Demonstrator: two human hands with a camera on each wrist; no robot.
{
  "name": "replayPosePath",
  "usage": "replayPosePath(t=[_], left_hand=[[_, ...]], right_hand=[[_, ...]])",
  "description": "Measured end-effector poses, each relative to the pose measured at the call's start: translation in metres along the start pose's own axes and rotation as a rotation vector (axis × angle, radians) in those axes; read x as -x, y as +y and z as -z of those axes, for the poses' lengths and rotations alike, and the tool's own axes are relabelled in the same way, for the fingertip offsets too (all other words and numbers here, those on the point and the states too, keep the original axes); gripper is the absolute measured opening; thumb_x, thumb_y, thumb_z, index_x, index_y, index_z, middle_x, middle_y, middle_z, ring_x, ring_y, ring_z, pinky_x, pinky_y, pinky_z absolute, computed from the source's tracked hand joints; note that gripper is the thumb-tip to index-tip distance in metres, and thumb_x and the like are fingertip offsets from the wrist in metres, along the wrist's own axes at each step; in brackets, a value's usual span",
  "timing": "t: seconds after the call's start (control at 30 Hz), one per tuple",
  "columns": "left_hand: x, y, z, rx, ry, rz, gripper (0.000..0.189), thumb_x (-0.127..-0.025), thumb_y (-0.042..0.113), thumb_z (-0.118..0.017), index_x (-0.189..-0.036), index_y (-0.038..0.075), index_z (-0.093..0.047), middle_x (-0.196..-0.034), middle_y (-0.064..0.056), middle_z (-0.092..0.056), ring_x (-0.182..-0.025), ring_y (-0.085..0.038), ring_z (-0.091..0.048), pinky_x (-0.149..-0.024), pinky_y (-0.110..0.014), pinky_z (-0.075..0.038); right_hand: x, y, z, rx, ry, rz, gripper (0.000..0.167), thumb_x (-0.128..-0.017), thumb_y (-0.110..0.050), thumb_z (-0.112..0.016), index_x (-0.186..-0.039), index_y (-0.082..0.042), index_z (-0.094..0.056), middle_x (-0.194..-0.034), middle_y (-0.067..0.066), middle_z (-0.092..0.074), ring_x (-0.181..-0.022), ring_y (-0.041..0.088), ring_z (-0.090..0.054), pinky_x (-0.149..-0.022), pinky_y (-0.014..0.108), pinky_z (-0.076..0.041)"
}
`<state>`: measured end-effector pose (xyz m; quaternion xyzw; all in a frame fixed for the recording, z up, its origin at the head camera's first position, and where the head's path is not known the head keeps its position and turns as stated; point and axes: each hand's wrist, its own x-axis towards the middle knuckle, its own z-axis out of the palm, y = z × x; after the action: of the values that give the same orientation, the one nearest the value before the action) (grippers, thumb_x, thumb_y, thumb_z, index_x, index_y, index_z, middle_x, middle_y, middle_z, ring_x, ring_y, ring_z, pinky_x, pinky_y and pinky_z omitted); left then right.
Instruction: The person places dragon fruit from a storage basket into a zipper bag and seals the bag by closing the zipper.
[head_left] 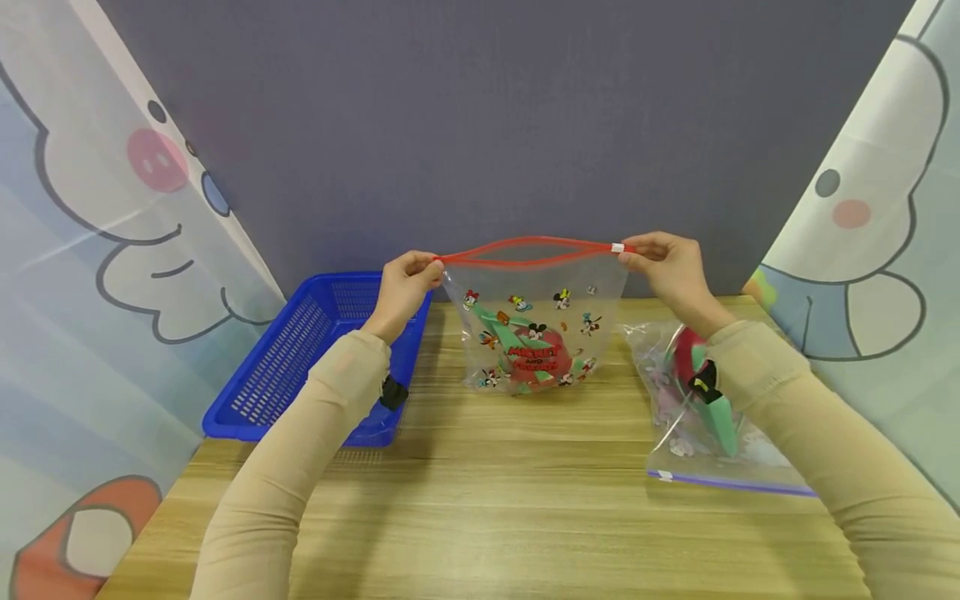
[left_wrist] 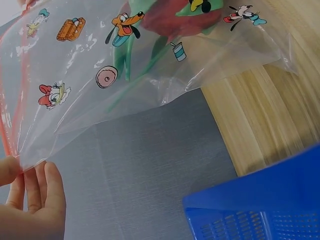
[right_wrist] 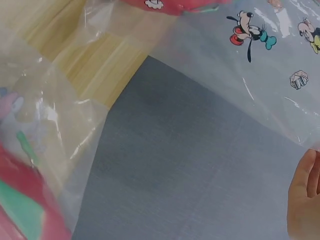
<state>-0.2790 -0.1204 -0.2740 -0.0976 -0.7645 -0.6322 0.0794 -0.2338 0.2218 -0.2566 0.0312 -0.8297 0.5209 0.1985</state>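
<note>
A clear zip bag (head_left: 480, 333) printed with cartoon characters is held up by its red top edge, its base on or just above the table. Its mouth gapes in the middle. My left hand (head_left: 405, 287) pinches the left top corner; my right hand (head_left: 671, 271) pinches the right one, beside the white slider (head_left: 618, 248). Inside lies a red and green item (head_left: 551, 350), like an artificial flower with leaves, partly hidden by the print. The left wrist view shows the left fingers (left_wrist: 54, 192) at the corner of the bag (left_wrist: 80, 90).
A blue plastic basket (head_left: 300, 325) stands at the left of the wooden table (head_left: 480, 517). On the right lies another clear zip bag (head_left: 667, 442) with a purple edge and red and green contents, partly behind the right forearm. A dark grey panel (head_left: 495, 125) rises behind.
</note>
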Motion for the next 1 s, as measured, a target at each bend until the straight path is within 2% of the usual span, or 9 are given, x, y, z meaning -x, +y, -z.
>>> replayPosePath(t=[0.2,0.3,0.47,0.57,0.67,0.87,1.0], left_hand=[[0.001,-0.004,0.003,-0.014,0.012,0.004,0.028,-0.090,0.012,-0.056,-0.114,-0.004,-0.056,-0.106,-0.015,-0.059,-0.092,-0.023,-0.062,-0.086,-0.031,-0.051],[0.001,-0.005,0.005,-0.005,0.058,-0.026,0.026,-0.089,0.010,-0.056,-0.112,-0.004,-0.057,-0.105,-0.015,-0.060,-0.094,-0.025,-0.062,-0.086,-0.032,-0.051],[0.001,-0.002,0.005,-0.041,0.196,-0.151,0.019,-0.087,0.007,-0.058,-0.103,-0.001,-0.064,-0.093,-0.011,-0.063,-0.076,-0.009,-0.058,-0.068,-0.017,-0.047],[0.003,0.003,0.004,-0.079,0.229,-0.228,0.017,-0.087,0.006,-0.059,-0.101,0.000,-0.065,-0.091,-0.012,-0.065,-0.069,-0.003,-0.054,-0.060,-0.015,-0.042],[0.007,0.011,0.001,-0.111,0.178,-0.273,0.017,-0.087,0.007,-0.059,-0.101,0.000,-0.065,-0.093,-0.014,-0.065,-0.071,-0.005,-0.055,-0.061,-0.016,-0.041],[0.018,0.027,-0.012,-0.161,-0.007,-0.323,0.019,-0.090,0.014,-0.059,-0.105,0.003,-0.063,-0.100,-0.013,-0.066,-0.088,-0.015,-0.061,-0.079,-0.024,-0.049],[0.021,0.040,-0.026,-0.170,-0.107,-0.369,0.021,-0.090,0.016,-0.059,-0.106,0.003,-0.063,-0.102,-0.013,-0.066,-0.092,-0.018,-0.063,-0.084,-0.028,-0.050]], right_hand=[[0.000,0.000,-0.003,-0.044,0.020,-0.037,0.024,-0.081,-0.017,-0.070,-0.102,-0.005,-0.065,-0.070,-0.023,-0.062,-0.066,-0.003,-0.062,-0.065,0.012,-0.048],[0.000,-0.001,-0.005,-0.094,0.017,-0.045,0.019,-0.081,-0.017,-0.070,-0.096,-0.008,-0.065,-0.070,-0.021,-0.063,-0.066,-0.002,-0.062,-0.065,0.012,-0.048],[0.002,-0.001,-0.008,-0.145,0.012,-0.045,0.014,-0.081,-0.016,-0.070,-0.091,-0.009,-0.065,-0.071,-0.016,-0.065,-0.067,0.000,-0.063,-0.064,0.013,-0.050],[0.002,-0.001,-0.010,-0.145,0.014,-0.041,0.014,-0.081,-0.016,-0.070,-0.091,-0.008,-0.065,-0.072,-0.013,-0.066,-0.066,0.000,-0.063,-0.064,0.013,-0.050],[0.002,-0.001,-0.010,-0.144,0.012,-0.040,0.013,-0.081,-0.015,-0.069,-0.091,-0.008,-0.065,-0.074,-0.012,-0.067,-0.066,0.000,-0.063,-0.064,0.013,-0.051],[0.003,-0.002,-0.009,-0.138,-0.019,-0.071,0.019,-0.083,-0.017,-0.068,-0.098,-0.006,-0.064,-0.072,-0.019,-0.065,-0.070,-0.002,-0.064,-0.069,0.014,-0.051],[0.003,-0.003,-0.008,-0.131,-0.030,-0.107,0.024,-0.081,-0.025,-0.070,-0.100,-0.010,-0.067,-0.072,-0.022,-0.065,-0.072,-0.003,-0.064,-0.071,0.014,-0.048]])
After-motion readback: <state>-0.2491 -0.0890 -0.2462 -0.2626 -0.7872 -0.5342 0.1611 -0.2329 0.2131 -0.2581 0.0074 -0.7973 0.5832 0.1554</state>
